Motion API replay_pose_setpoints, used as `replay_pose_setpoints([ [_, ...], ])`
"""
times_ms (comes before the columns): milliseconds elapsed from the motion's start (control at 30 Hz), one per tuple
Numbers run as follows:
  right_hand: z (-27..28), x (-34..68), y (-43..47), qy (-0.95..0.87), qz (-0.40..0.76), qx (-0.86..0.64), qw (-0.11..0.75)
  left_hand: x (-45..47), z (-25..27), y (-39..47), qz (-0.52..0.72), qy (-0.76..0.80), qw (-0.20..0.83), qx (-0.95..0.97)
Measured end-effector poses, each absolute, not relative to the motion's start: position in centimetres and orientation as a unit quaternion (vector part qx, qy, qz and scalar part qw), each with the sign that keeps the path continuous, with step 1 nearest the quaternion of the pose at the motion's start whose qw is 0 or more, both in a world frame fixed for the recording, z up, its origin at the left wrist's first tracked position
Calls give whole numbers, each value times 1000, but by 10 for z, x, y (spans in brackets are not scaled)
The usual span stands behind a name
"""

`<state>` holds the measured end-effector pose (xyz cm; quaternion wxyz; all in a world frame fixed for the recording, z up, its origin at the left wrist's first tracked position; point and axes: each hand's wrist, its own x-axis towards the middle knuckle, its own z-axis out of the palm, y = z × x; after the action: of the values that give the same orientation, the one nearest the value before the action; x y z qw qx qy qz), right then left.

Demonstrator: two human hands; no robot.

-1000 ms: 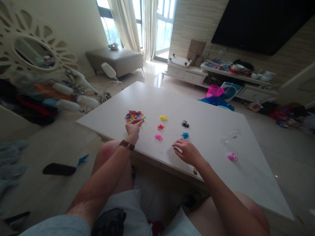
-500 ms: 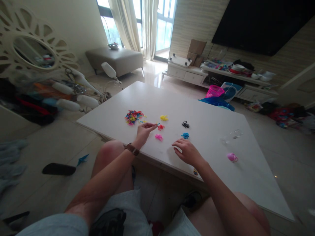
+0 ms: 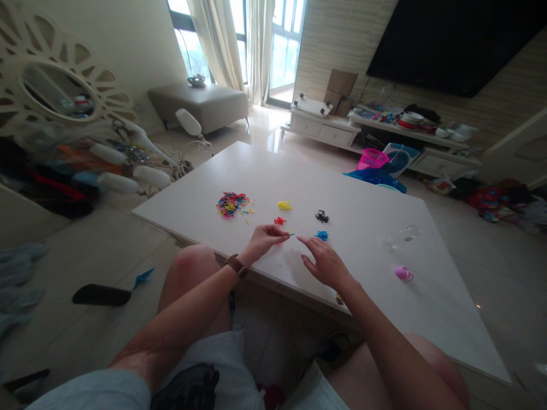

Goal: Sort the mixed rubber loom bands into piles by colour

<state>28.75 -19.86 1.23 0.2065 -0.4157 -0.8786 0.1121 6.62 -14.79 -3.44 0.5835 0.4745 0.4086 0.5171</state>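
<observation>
My left hand (image 3: 267,240) is closed in a pinch on a small blue strip (image 3: 292,234); a speck of yellow shows beside it. Just right of the strip, my right hand (image 3: 322,259) hovers with thumb and fingers apart, holding nothing. A mixed heap of coloured strips (image 3: 232,203) lies to the left. Around the hands are single-colour piles: yellow (image 3: 284,205), red (image 3: 280,221), black (image 3: 322,216) and blue (image 3: 322,235). The pink pile (image 3: 280,244) is mostly hidden behind my left hand.
On the white table (image 3: 350,199), a clear plastic item (image 3: 410,232) and a pink-purple object (image 3: 403,274) lie to the right. A small patterned piece (image 3: 339,299) sits at the near edge. Beyond the table stands a pink basket (image 3: 372,159).
My left hand has moved right and nearer to me with the blue strip, from above the red pile toward my right hand, covering the pink pile. My right hand has barely shifted.
</observation>
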Motion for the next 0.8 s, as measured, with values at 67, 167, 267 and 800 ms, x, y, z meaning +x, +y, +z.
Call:
replay_pose_setpoints([
  [67, 12, 287, -199, -878, 113, -415, 212, 68, -34, -151, 501, 396, 591, 492],
  [167, 9, 287, -200, -878, 120, -413, 209, 70, -35, -154, 478, 383, 604, 511],
  [267, 7, 287, -199, -882, 128, -410, 195, 72, -37, -154, 462, 376, 610, 523],
  [800, 7, 286, -198, -875, 108, -418, 219, 75, -45, -156, 442, 383, 616, 528],
])
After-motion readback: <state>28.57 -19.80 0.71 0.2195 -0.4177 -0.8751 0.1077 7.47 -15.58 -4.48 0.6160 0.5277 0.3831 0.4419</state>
